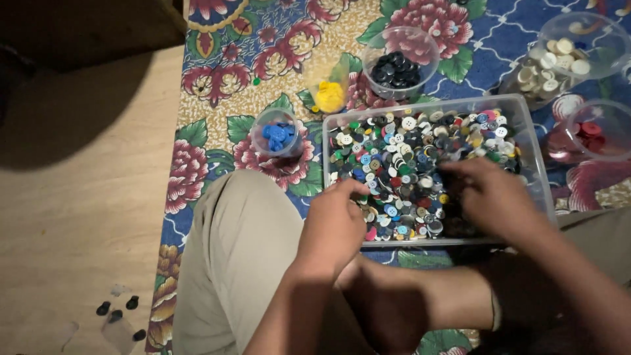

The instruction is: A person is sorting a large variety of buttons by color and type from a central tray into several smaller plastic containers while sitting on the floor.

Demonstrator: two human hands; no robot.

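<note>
- Clear rectangular tray [534, 172] of mixed buttons [401, 158] lies straight ahead of the seated person, on a floral mat [217, 72]; its long axis runs left to right across the view.
- Both hands are already over the tray's near half. Right hand [493, 197] sits deeper in, fingers curled down into the heap; whether it has a button pinched cannot be told.
- Left hand [335, 220] is at the near-left corner, fingers drawn narrow together at the rim; anything held is hidden.
- The sorted cups lie beyond and beside the tray: blue cup [278, 133] just off its left end, nearest the left hand; yellow cup [328, 89] and black cup [397, 62] past the far edge; cream cup [568, 59] and red cup [595, 131] off the right end, nearer the right hand.
- Count: one tray, five cups, two hands.
- Four dark bits [118, 315] lie on the wooden floor [79, 217], well apart.
</note>
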